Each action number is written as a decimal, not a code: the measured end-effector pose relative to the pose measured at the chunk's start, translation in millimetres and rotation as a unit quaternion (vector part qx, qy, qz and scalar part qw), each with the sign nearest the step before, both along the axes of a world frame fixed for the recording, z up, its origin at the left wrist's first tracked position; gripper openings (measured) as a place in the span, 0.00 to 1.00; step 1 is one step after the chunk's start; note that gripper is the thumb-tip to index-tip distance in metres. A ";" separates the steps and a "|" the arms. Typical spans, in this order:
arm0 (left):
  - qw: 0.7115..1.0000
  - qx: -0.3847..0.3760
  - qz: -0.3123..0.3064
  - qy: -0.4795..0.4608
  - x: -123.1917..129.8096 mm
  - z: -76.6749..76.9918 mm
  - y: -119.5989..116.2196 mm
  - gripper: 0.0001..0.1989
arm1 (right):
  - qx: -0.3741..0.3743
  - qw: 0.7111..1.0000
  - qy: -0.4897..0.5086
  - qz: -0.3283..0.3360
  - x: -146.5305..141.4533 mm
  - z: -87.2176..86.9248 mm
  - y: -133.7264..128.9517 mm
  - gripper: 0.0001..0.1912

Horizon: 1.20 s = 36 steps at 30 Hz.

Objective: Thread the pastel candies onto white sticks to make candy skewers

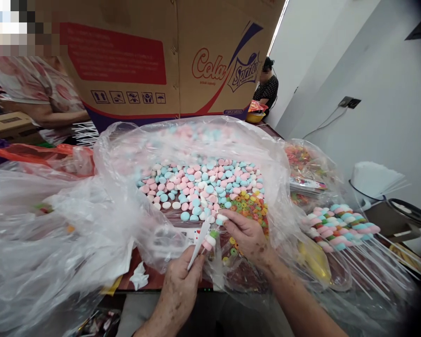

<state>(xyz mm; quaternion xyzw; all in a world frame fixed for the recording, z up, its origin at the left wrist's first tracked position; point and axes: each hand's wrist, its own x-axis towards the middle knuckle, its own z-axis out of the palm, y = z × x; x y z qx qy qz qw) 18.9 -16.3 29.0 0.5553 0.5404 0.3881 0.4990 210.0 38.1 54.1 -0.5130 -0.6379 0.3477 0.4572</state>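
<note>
My left hand (181, 277) is closed around a long white strip (200, 241) and a candy skewer (209, 241), which carries pink and white marshmallows and a green piece at its top. Between the thumb and fingertips of my right hand (247, 236) is a small white and blue marshmallow (221, 218), just above the skewer. Beyond both hands, loose pink, white and blue marshmallows (196, 182) lie spread in a large clear plastic bag (277, 173). Ring-shaped gummies (249, 206) in orange, yellow and green lie beside them, partly behind my right hand.
A tall cardboard box (126, 47) stands behind the bag. Finished-looking marshmallow skewers (344, 227) lie at the right, near a dark container (389, 215). Crumpled plastic (56, 243) covers the left side, by a crumpled tissue (139, 276). Two people are farther back.
</note>
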 end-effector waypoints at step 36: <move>0.997 0.068 0.038 0.012 -2.7 -6.3 -3.1 0.18 | 0.349 0.883 -0.309 0.047 -32.7 -0.4 -22.0 0.24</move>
